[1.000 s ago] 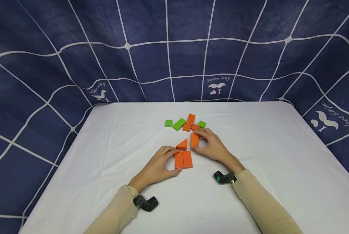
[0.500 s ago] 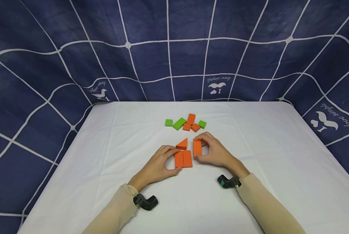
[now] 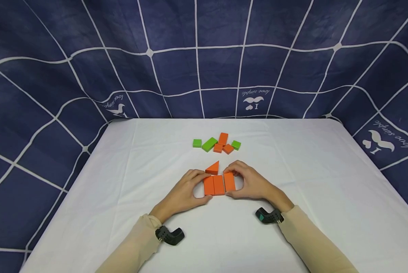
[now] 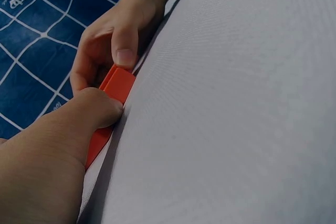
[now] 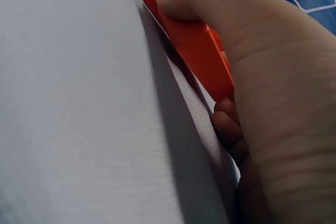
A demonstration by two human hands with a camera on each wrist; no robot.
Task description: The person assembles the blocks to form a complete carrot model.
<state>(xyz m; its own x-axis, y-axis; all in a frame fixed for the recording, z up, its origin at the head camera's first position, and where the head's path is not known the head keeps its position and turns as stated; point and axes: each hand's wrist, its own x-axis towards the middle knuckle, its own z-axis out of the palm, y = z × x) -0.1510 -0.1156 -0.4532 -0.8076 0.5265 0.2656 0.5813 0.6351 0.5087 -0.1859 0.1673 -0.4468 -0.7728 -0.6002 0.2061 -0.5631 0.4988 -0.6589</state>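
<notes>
In the head view my left hand point(image 3: 180, 194) holds the left orange rectangular block point(image 3: 208, 185), thumb at its near end and fingers at its far end. A second orange block point(image 3: 219, 185) lies flat against that one. My right hand point(image 3: 253, 184) pinches a third orange block point(image 3: 229, 181) by its two ends, just right of the pair, with a narrow gap at the far end. Behind the pair lies an orange triangular block point(image 3: 213, 168). The right wrist view shows the right thumb pressed on an orange block face point(image 5: 197, 51).
Farther back on the white-covered table point(image 3: 149, 159) is a loose group: a green cube point(image 3: 197, 143), a green rectangular block point(image 3: 209, 144), an orange rectangular block point(image 3: 223, 138), two small orange blocks point(image 3: 228, 149) and another small green block point(image 3: 236, 145). A navy checked cloth point(image 3: 217, 68) hangs behind.
My right hand has brought its orange block nearer me, then left up beside the pair. The left hand has stayed on its block.
</notes>
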